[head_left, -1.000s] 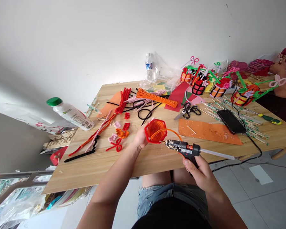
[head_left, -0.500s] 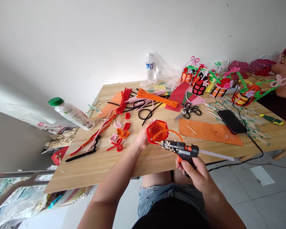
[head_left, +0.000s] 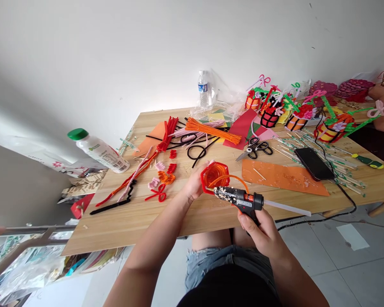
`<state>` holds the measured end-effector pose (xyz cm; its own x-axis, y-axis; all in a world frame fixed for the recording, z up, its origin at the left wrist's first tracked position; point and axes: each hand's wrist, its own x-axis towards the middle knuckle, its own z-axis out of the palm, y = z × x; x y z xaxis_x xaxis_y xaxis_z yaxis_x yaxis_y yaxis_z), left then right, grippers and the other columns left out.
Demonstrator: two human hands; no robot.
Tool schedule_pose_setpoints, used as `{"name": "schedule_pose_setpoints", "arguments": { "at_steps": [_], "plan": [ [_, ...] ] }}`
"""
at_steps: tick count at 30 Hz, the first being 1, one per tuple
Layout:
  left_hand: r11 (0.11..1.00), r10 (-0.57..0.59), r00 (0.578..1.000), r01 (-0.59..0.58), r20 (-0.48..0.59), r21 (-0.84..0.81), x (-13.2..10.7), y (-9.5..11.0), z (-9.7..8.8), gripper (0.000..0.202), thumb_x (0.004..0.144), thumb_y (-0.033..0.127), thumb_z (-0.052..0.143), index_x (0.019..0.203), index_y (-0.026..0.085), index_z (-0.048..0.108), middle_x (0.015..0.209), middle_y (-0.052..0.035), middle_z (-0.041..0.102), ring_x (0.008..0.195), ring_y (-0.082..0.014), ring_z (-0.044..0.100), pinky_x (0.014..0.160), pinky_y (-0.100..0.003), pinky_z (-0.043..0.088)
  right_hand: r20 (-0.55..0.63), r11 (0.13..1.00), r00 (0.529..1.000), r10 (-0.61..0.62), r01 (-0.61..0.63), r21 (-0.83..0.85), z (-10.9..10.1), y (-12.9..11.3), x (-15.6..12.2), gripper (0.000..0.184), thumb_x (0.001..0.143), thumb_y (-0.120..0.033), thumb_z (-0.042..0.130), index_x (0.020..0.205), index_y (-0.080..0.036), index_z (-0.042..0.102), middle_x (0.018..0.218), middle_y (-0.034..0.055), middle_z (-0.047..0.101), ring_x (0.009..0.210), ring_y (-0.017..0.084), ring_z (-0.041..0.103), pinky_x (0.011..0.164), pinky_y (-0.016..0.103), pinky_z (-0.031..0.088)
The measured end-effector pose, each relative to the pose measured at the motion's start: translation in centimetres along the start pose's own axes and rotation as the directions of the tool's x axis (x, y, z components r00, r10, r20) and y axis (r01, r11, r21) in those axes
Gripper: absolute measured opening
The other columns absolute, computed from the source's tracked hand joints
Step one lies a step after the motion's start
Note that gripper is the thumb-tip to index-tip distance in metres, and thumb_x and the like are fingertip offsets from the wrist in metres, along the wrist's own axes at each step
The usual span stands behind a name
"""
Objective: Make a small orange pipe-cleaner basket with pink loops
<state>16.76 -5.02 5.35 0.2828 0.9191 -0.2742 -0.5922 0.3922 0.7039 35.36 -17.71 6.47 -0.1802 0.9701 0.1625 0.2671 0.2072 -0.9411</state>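
Observation:
My left hand [head_left: 195, 184] is closed round a small basket [head_left: 225, 169] with a red six-sided rim and orange pipe cleaner inside; its open top faces me. A loose orange pipe cleaner [head_left: 240, 177] curves out from it to the right. In my right hand [head_left: 262, 232] is a black hot glue gun [head_left: 240, 198] spattered with dried bits, a clear glue stick [head_left: 288, 207] jutting from its back. The gun's nozzle is at the rim's lower left side. Left of my left hand lie a red pipe cleaner bow [head_left: 160, 194] and coiled pink, red and orange pieces [head_left: 166, 178].
Scissors [head_left: 254, 148], an orange sheet [head_left: 284, 177] and a phone [head_left: 314, 163] lie beyond the gun. Pipe cleaner bundles [head_left: 213, 131] are mid-table. Finished flower baskets [head_left: 296, 121] stand back right, near another person's hand [head_left: 379, 91]. A white bottle [head_left: 99, 151] stands left.
The glue gun has shifted slightly left and up, its nozzle moving along the basket's rim. The basket has tilted a little in my left hand. The whole view has moved slightly.

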Motion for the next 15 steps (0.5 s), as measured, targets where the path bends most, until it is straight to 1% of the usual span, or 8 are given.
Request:
{"name": "schedule_pose_setpoints", "arguments": {
  "at_steps": [5,10,15],
  "plan": [
    [1.000,-0.001,1.000,0.001,0.024,0.017,0.02,-0.13,-0.08,0.031,0.073,0.042,0.072,0.074,0.011,0.065,0.071,-0.0048,0.070,0.063,-0.0162,0.063,0.068,-0.029,0.050,-0.007,0.997,1.000,0.017,-0.017,-0.076,0.05,0.15,-0.06,0.037,0.090,-0.045,0.050,0.113,-0.019,0.061,0.071,0.0043,0.061,0.070,0.020,0.058,0.070,0.033,0.050],
    [1.000,0.012,1.000,-0.012,0.003,0.009,-0.10,-0.02,0.10,0.030,0.071,0.040,0.074,0.073,0.012,0.064,0.069,-0.0037,0.069,0.061,-0.0157,0.062,0.067,-0.029,0.050,-0.025,0.994,0.999,-0.034,0.031,-0.103,-0.05,0.03,0.01,0.035,0.090,-0.043,0.051,0.113,-0.019,0.062,0.081,0.0065,0.065,0.080,0.021,0.061,0.080,0.035,0.051],
    [1.000,-0.004,0.999,0.004,0.039,0.003,-0.21,0.07,0.17,0.032,0.072,0.042,0.073,0.075,0.011,0.065,0.072,-0.0062,0.070,0.066,-0.0190,0.065,0.069,-0.032,0.052,-0.015,0.994,0.998,-0.064,0.062,-0.092,-0.17,-0.10,0.09,0.032,0.090,-0.041,0.052,0.110,-0.020,0.064,0.081,0.0068,0.065,0.080,0.021,0.061,0.080,0.035,0.051]
  ]
}}
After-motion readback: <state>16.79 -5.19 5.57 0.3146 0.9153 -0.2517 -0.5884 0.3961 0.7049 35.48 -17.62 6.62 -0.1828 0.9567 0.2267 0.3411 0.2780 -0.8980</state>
